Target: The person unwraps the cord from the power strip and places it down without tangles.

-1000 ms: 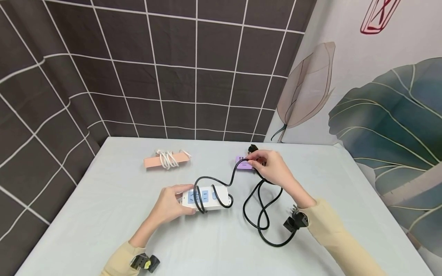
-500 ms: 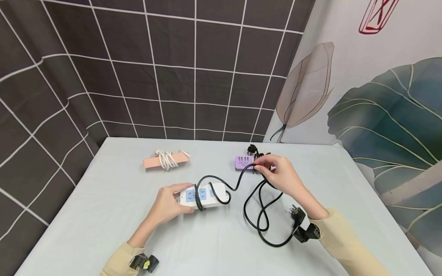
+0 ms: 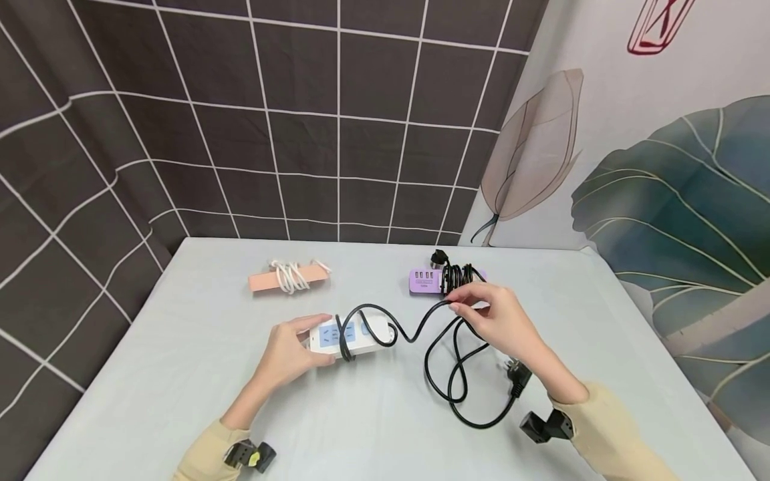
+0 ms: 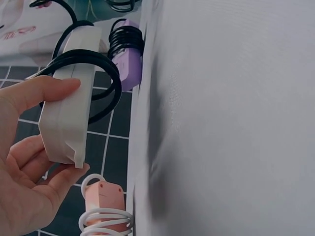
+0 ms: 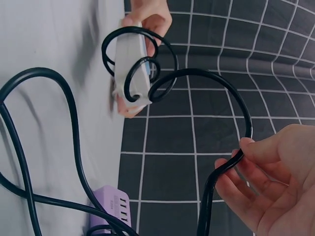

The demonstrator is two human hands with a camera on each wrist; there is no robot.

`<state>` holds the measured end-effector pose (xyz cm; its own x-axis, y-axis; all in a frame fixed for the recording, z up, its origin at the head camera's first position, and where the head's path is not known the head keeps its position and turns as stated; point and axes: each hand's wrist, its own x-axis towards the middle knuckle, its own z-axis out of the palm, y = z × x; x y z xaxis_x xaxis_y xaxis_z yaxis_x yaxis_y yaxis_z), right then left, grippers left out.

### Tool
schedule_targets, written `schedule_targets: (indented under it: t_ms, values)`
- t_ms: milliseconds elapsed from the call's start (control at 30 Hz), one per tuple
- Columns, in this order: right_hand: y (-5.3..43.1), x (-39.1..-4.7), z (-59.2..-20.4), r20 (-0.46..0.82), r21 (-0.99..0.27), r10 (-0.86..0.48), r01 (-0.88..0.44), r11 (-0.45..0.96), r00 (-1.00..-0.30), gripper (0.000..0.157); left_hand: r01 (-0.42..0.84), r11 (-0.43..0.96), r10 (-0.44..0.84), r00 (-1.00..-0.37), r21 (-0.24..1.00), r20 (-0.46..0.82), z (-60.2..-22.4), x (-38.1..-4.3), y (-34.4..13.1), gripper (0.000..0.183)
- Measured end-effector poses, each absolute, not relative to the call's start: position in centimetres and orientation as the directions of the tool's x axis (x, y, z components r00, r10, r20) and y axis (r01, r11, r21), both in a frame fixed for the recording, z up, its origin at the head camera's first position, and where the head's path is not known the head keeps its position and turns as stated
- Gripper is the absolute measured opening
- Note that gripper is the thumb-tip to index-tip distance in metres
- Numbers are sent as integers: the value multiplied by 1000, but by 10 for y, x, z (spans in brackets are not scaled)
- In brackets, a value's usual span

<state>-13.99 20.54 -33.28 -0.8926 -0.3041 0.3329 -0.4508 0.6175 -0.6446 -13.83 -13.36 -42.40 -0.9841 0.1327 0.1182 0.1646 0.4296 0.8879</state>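
My left hand (image 3: 289,354) grips the left end of a white power strip (image 3: 375,331) with blue socket faces. In the left wrist view the strip (image 4: 74,113) is held up, thumb on one side and fingers on the other. Loops of its black cord (image 3: 344,337) lie loosely around the strip's body. My right hand (image 3: 499,321) pinches that cord between thumb and fingers, as the right wrist view shows on the cord (image 5: 248,123). From there the cord falls in crossing loops on the table, ending in a black plug (image 3: 519,375) near my right wrist.
A purple power strip (image 3: 424,282) with black cord wound round it lies at the back right of the table (image 3: 361,434). Back left is a peach-coloured strip (image 3: 265,281) wrapped in white cord. A dark grid-patterned cloth (image 3: 301,147) hangs behind the table's far edge.
My right hand has moved right and toward me, drawing the pinched cord along and uncovering the purple strip. The white strip, in my left hand, has shifted slightly left and tilted.
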Motion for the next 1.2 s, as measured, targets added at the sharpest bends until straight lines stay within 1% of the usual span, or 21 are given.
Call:
schedule_targets:
  t_ms: [300, 633, 900, 1200]
  values:
    - [212, -130, -339, 333, -640, -308, -454, 620, -891, 13, 149, 455, 67, -989, 878, 133, -418, -139, -134, 66]
    - [219, -122, -349, 339, -628, -345, -484, 609, -875, 15, 145, 443, 26, -989, 885, 149, -416, -140, -134, 64]
    - [227, -118, -355, 284, -638, -356, -453, 623, -890, 15, 137, 446, 5, -989, 885, 151, -414, -142, -134, 64]
    - [232, -122, -362, 212, -628, -363, -411, 660, -907, 14, 128, 436, -5, -989, 891, 145, -413, -142, -132, 64]
